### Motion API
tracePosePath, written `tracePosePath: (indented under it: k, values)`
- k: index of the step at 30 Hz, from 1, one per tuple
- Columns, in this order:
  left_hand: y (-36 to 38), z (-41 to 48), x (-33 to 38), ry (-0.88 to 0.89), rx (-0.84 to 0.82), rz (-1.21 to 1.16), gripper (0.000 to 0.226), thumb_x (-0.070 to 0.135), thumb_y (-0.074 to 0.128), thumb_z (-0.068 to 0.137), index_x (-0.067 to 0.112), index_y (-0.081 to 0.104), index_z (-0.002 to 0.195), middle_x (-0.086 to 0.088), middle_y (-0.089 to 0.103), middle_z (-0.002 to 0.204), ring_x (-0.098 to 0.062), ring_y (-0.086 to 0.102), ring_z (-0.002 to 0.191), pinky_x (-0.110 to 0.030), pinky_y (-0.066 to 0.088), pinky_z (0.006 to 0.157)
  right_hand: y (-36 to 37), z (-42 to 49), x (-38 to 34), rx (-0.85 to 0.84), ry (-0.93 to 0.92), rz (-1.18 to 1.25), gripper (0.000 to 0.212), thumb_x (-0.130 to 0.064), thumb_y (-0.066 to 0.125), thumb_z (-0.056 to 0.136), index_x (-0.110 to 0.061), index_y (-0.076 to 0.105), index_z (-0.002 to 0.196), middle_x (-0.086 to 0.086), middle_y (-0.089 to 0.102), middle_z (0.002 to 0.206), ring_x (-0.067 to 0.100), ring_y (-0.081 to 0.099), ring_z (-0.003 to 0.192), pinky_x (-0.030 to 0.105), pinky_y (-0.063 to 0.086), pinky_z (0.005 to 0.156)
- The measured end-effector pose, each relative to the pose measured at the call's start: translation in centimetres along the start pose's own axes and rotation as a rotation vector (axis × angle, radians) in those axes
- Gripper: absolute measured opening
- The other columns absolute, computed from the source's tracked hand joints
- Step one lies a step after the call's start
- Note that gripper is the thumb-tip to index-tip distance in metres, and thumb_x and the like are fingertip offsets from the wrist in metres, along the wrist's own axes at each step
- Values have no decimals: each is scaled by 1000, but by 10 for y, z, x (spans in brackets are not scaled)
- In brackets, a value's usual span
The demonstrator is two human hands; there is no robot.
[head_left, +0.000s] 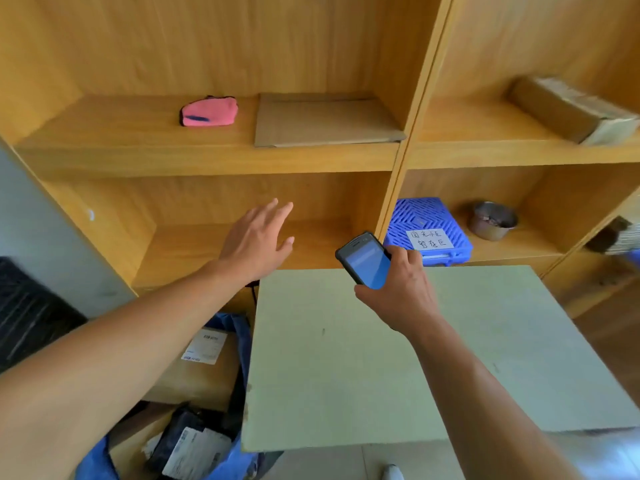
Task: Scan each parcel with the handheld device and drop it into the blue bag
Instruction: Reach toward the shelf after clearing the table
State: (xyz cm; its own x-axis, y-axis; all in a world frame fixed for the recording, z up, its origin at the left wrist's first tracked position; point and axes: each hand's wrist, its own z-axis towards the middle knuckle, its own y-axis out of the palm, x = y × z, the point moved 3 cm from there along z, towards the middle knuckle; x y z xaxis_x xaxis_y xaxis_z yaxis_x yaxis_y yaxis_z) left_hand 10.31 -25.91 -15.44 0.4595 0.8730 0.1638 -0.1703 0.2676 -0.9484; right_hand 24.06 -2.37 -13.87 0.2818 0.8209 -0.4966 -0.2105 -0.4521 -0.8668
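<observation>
My right hand [398,289] grips a dark handheld scanner [365,259] with a lit blue screen, held above the far edge of a pale green table [381,375]. My left hand [256,240] is open with fingers spread, stretched toward the lower shelf opening and holding nothing. Below my left arm stands the blue bag [239,341], open, with a brown labelled box [204,368] and dark labelled mailers [190,441] inside. A flat cardboard parcel [322,119] lies on the upper shelf. A taped brown box [571,109] rests on the upper right shelf.
Wooden shelving [207,157] fills the wall ahead. A pink pouch [209,110] lies on the upper shelf. A blue plastic crate [427,230] with a handwritten label and a metal pot [493,220] sit in the lower right bay. A dark object [27,306] stands at left.
</observation>
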Motion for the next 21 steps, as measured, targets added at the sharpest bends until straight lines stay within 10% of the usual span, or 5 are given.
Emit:
tracePosePath:
  k: [21]
  values:
    - [41,211,254,-49,71,-170,70,58,43,98,32,24,160,-7,33,165,-31,29,151,-56,35,118,-172,204,194,67,-31,-91,70,-55,75,73,-16,43,122,1,39,110,29,53,107,43,50,85]
